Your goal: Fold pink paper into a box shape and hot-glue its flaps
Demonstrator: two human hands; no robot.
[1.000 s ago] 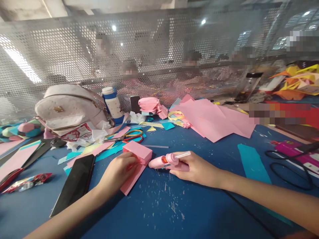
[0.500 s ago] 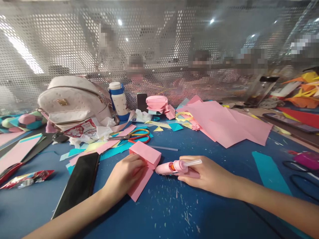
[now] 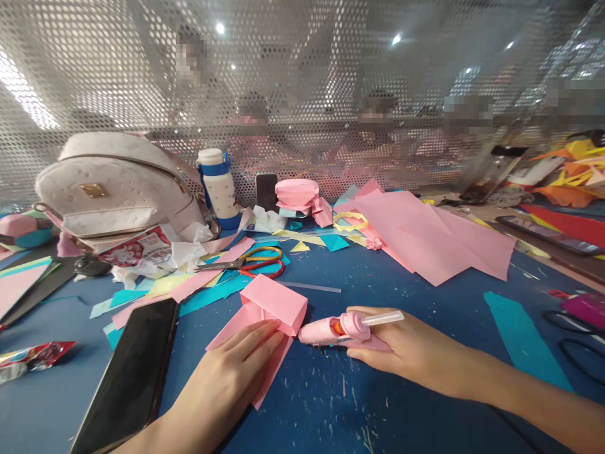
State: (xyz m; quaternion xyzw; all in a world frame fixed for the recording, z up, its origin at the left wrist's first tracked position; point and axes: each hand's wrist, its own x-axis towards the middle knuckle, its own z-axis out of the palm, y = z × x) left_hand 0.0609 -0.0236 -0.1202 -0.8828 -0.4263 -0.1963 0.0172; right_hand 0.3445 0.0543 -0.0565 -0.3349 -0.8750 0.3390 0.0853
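Note:
Near the middle of the blue table stands a folded pink paper box (image 3: pixel 274 297), with flat pink flaps extending toward me and to the left. My left hand (image 3: pixel 236 372) lies on these flaps, its fingers stretched out and pressing the paper beside the box. A pink glue gun (image 3: pixel 326 330) with a clear glue stick in its back is gripped in my right hand (image 3: pixel 390 334). Its nozzle points left, close to the box's right lower corner. Whether the nozzle touches the paper cannot be made out.
A black phone (image 3: pixel 125 372) lies at left. Behind the box are scissors (image 3: pixel 246 261), paper scraps, a backpack (image 3: pixel 118 183) and a bottle (image 3: pixel 218 186). Pink sheets (image 3: pixel 420 227) lie at back right, a blue strip (image 3: pixel 524 337) at right. Beyond a perforated screen, people show dimly.
My left hand has shifted toward me and flattened from a pinch, uncovering a left paper flap. My right hand and the glue gun have moved slightly right. The view has shifted a little.

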